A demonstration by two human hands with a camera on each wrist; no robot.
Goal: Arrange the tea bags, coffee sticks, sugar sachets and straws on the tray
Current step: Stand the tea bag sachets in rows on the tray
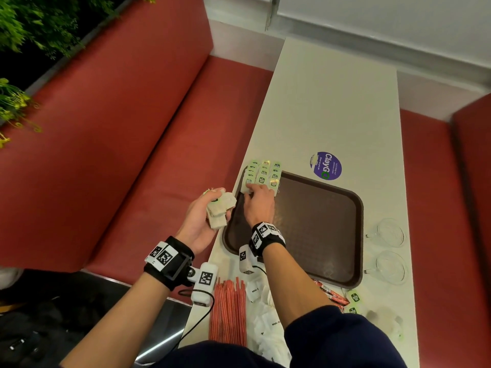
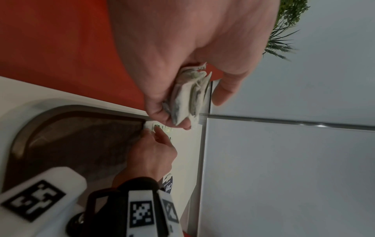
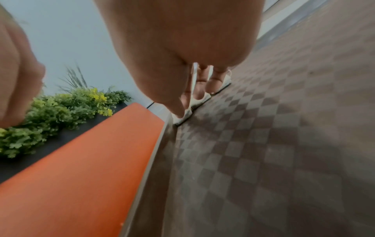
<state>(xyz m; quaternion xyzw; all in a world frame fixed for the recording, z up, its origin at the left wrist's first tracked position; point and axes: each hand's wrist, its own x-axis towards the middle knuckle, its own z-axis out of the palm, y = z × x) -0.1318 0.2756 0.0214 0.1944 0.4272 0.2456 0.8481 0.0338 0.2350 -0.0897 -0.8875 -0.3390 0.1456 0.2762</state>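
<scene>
Nearest the head camera, a bundle of red straws (image 1: 228, 312) lies on the white table (image 1: 337, 102) by the person's body, with white sugar sachets (image 1: 265, 322) scattered just beside it and red coffee sticks (image 1: 332, 293) near the tray's closest corner. Two loose green-tagged tea bags (image 1: 354, 302) lie next to those sticks.

The left hand (image 1: 204, 219) is held over the red bench (image 1: 111, 144), just off the table edge, fingers curled around a small stack of tea bags (image 1: 220, 208).

The right hand (image 1: 259, 203) reaches over the brown tray (image 1: 318, 224), and its fingertips (image 1: 248, 191) pinch one tea bag at the tray's far left corner. That bag sits at the near end of the rows of tea bags (image 1: 263, 173), which overlap one another and run over the tray's far rim.

Two clear glass cups (image 1: 390, 251) stand on the table to the right of the tray, and a round purple sticker (image 1: 325, 166) is stuck beyond it.
</scene>
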